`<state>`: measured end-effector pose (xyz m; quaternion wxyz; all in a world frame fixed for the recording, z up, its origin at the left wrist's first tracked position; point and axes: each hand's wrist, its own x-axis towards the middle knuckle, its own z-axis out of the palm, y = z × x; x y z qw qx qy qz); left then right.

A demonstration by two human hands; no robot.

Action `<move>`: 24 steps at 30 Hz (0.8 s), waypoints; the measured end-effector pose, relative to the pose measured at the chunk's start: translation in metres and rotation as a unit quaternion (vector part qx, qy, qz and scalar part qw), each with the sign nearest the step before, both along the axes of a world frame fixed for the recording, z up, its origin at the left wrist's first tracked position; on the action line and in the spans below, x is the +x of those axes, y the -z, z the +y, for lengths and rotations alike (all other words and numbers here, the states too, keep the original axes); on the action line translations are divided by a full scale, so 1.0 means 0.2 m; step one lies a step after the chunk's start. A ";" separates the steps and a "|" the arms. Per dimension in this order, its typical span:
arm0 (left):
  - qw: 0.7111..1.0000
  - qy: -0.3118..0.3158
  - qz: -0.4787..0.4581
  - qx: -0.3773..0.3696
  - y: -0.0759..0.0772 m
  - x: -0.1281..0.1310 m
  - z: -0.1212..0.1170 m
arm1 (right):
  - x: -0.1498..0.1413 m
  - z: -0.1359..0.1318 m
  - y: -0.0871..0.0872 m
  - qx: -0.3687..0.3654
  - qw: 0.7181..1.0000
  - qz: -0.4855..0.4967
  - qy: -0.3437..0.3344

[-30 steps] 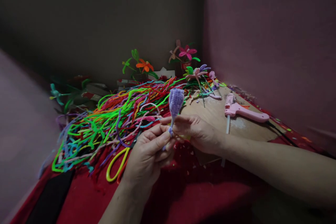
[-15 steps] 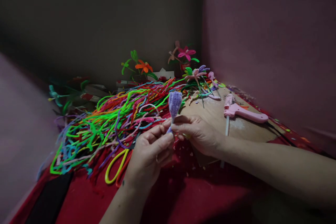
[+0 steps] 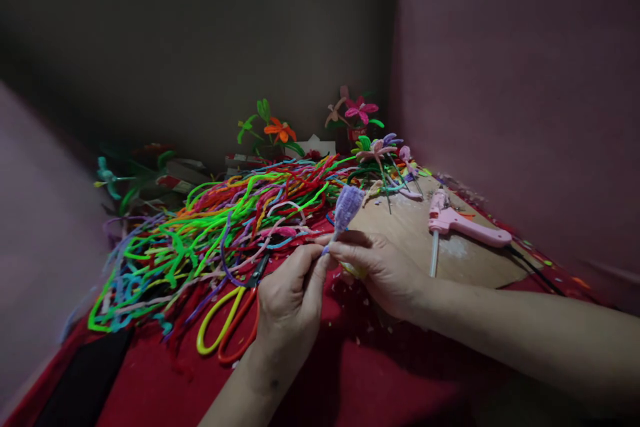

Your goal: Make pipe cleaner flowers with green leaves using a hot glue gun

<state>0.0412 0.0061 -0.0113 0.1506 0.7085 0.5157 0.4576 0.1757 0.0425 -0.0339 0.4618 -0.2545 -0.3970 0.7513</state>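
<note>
A fuzzy purple pipe-cleaner flower bud (image 3: 349,208) stands tilted to the right above my fingertips. My left hand (image 3: 293,293) is closed, its thumb and fingers pinching the bud's narrow lower end. From the other side my right hand (image 3: 377,263) grips the bud's base just above, between thumb and fingers. Something yellow (image 3: 354,271) shows under the right fingers; I cannot make out what it is. Scissors with yellow and red handles (image 3: 235,327) lie beside my left wrist, partly hidden by that hand.
A heap of multicoloured pipe cleaners (image 3: 200,240) spreads over the red cloth (image 3: 350,380) at left. On a brown board (image 3: 405,213) rests a pink glue gun (image 3: 467,223). Finished pipe-cleaner flowers (image 3: 377,150) are at the back. A black strip (image 3: 85,380) lies front left.
The bud has tipped from upright toward the right. My left hand has turned, its fingers closing in more tightly at the bud's lower end. More of the scissors shows.
</note>
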 end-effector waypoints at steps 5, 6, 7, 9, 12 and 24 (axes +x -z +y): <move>0.941 0.043 -0.255 -0.217 -0.05 -0.04 0.05 | -0.05 0.07 -0.04 0.023 0.999 -0.033 -0.032; 0.914 0.062 -0.305 -0.261 -0.06 -0.06 0.06 | -0.06 0.09 -0.05 0.038 0.998 -0.034 -0.044; 0.889 0.082 -0.345 -0.291 -0.07 -0.07 0.07 | -0.07 0.10 -0.04 0.054 0.996 -0.033 -0.057; 0.849 0.119 -0.396 -0.330 -0.07 -0.11 0.08 | -0.10 0.13 -0.03 0.075 0.994 -0.022 -0.076; 0.803 0.162 -0.436 -0.373 -0.05 -0.15 0.08 | -0.12 0.13 0.03 0.066 0.995 -0.004 -0.078; 0.711 0.256 -0.490 -0.435 0.03 -0.13 0.05 | -0.05 0.05 0.06 0.053 0.995 -0.046 -0.065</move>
